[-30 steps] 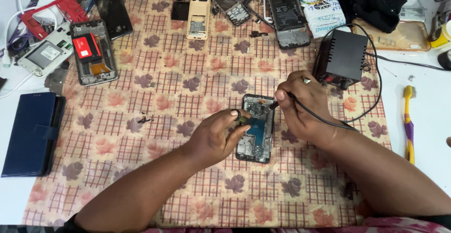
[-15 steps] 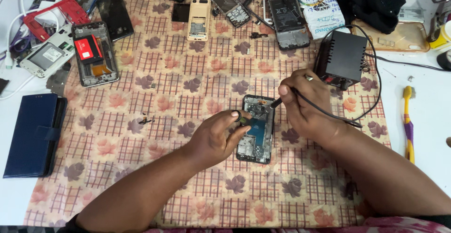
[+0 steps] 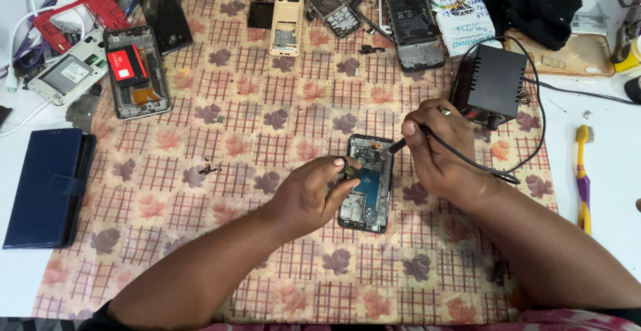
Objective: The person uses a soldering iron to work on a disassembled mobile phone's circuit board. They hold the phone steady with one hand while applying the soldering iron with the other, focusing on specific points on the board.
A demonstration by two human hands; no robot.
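Gripping a soldering iron [image 3: 399,145] – right hand [image 3: 437,151], left hand [image 3: 314,194] pinching opened phone [image 3: 367,183]

Phone repair bench — dismantled phones [image 3: 137,71], soldering station [image 3: 492,84]

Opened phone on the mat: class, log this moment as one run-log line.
left hand: steadies opened phone | right hand: holds corded tool, tip at phone's top | surface: patterned mat
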